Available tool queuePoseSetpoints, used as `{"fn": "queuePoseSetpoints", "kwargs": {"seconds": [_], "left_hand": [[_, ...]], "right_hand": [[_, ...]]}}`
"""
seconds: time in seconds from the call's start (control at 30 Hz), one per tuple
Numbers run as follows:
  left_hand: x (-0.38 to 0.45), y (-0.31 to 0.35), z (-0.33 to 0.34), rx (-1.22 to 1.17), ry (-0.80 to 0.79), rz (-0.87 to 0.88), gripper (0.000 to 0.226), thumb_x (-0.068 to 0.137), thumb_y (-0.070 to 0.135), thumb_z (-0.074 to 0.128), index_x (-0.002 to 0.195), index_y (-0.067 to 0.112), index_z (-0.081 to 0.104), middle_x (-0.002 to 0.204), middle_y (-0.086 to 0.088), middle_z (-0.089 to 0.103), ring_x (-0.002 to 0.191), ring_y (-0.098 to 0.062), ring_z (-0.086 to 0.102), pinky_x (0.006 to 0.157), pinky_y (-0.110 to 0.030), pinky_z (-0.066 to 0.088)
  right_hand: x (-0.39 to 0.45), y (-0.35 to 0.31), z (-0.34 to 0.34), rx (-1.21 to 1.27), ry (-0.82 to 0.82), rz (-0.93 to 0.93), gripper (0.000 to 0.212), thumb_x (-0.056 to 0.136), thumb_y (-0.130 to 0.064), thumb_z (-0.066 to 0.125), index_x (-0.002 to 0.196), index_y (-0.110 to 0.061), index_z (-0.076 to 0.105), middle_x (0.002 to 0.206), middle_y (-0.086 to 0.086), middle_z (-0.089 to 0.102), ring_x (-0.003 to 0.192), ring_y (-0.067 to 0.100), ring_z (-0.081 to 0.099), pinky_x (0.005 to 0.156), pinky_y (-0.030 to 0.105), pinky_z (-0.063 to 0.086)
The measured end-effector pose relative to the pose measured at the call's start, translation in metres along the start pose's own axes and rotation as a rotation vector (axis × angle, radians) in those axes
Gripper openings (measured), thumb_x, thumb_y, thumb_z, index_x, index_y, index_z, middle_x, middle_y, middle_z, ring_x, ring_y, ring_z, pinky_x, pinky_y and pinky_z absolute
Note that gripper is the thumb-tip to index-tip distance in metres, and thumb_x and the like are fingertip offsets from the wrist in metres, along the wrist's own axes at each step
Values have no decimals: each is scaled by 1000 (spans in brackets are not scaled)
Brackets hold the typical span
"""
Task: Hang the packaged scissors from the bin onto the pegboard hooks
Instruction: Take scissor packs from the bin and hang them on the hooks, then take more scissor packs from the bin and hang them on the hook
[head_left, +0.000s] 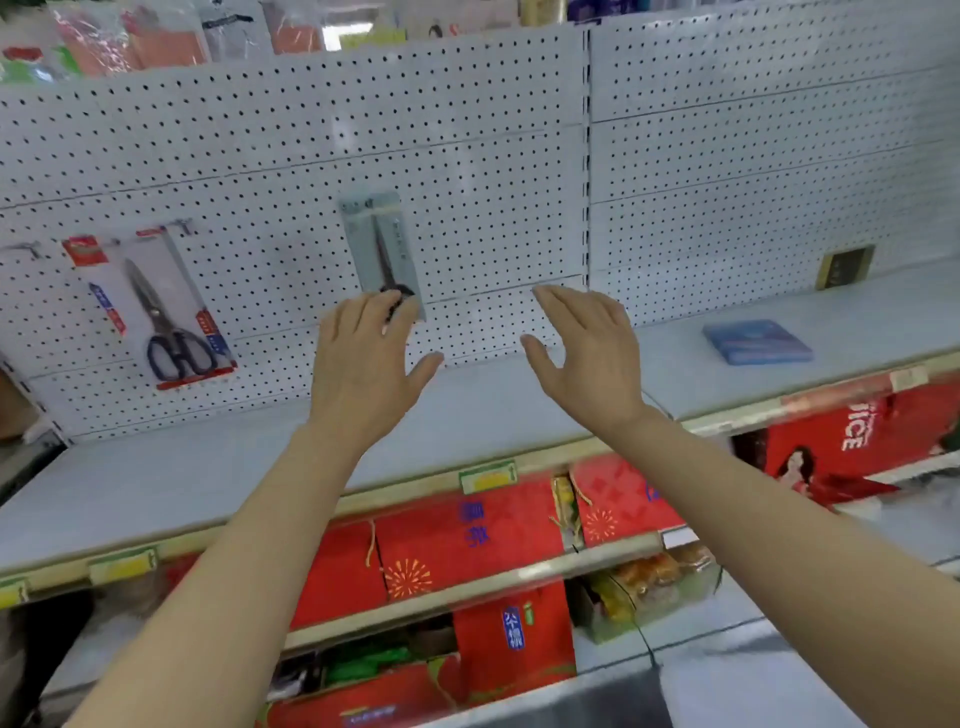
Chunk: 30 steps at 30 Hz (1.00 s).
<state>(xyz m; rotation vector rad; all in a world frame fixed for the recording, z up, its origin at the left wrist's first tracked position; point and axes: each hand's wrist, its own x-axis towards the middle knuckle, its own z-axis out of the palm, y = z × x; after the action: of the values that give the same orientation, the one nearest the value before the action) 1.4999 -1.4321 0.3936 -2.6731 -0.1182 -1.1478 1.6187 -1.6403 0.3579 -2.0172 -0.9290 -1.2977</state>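
Both forearms reach up from the bottom of the view toward the pegboard (467, 156). Left hand (363, 364) is raised with its fingers straight and spread, the fingertips in front of the bottom end of a grey scissors pack (382, 244); whether they touch it I cannot tell. Right hand (587, 353) is up beside it, palm facing left, fingers straight and relaxed, holding nothing, apart from the pack.

Two packs of scissors hang on the board. The grey one hangs near the middle, its long axis close to upright and leaning slightly, blades pointing up, black handles at the bottom behind the left fingertips. The second, a red-trimmed pack (156, 306), hangs well to the left on a hook (179, 226); it tilts, top toward the left, and its scissors also point blades up with dark handles low. One more hook (28, 249) shows at the far left edge.

On the white shelf (208, 467) under the board lies one blue flat box (758, 342), to the right. Below the shelf stand several red gift boxes (467, 530).
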Motion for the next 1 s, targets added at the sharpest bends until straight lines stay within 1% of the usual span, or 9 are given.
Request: {"fn": "queuePoseSetpoints", "kwargs": {"seconds": [0.1,0.33,0.53,0.63,0.73,0.83,0.9,0.97,1.0], "left_hand": [[-40,52,-1,-22,-62,-9,62,88,51,46,131,8,56,131,-13,57,119,-36,49,102,-48,32],[-120,182,24,-155,-312,14,57,86,44,61,132,10,55,134,-14,55,123,-37,48,104,-49,32],[-170,272,68,-289,-467,127,54,82,41,65,127,11,59,128,-11,58,118,-34,51,100,-45,36],[-196,311,94,-352,-503,200,55,80,41,68,125,11,60,124,-10,60,113,-34,53,98,-43,37],[-230,352,117,-401,-602,271,59,78,41,70,127,9,60,128,-10,59,115,-33,53,97,-43,39],[-267,392,134,-432,-765,293,59,81,44,68,127,9,60,130,-12,59,117,-34,54,100,-45,42],[-301,423,144,-492,-844,327,55,80,48,65,119,9,66,121,-11,64,109,-32,61,95,-44,47],[-345,457,148,-573,-954,393,57,80,54,51,114,11,67,112,-8,67,98,-30,64,87,-39,51],[-367,473,149,-602,-1036,433,61,81,56,47,117,11,64,112,-7,66,97,-30,63,86,-39,50]], "right_hand": [[-48,17,-46,-36,-64,-17,42,86,-28,63,120,-4,65,118,8,67,103,27,63,100,40,39],[-171,69,-128,-152,-256,75,39,83,-28,60,115,-6,67,109,7,70,94,27,65,93,41,45],[-275,125,-174,-289,-392,201,35,85,-25,60,113,-5,67,106,8,70,93,29,66,91,43,47],[-335,150,-196,-382,-493,269,37,85,-25,60,115,-5,67,107,10,70,93,31,66,91,44,47],[-393,166,-216,-449,-593,360,38,81,-23,64,114,-4,68,105,11,71,91,32,67,90,44,48],[-446,176,-231,-471,-647,434,37,78,-20,63,110,-2,70,101,12,72,85,33,68,87,44,49],[-475,183,-236,-477,-678,463,35,81,-20,58,108,-2,71,100,11,72,84,33,69,86,43,50],[-504,190,-237,-466,-725,489,37,82,-21,51,107,-2,71,101,10,73,83,32,69,86,43,51],[-516,193,-236,-455,-741,500,37,82,-20,51,106,-2,71,100,10,73,83,32,69,86,43,52]]}}
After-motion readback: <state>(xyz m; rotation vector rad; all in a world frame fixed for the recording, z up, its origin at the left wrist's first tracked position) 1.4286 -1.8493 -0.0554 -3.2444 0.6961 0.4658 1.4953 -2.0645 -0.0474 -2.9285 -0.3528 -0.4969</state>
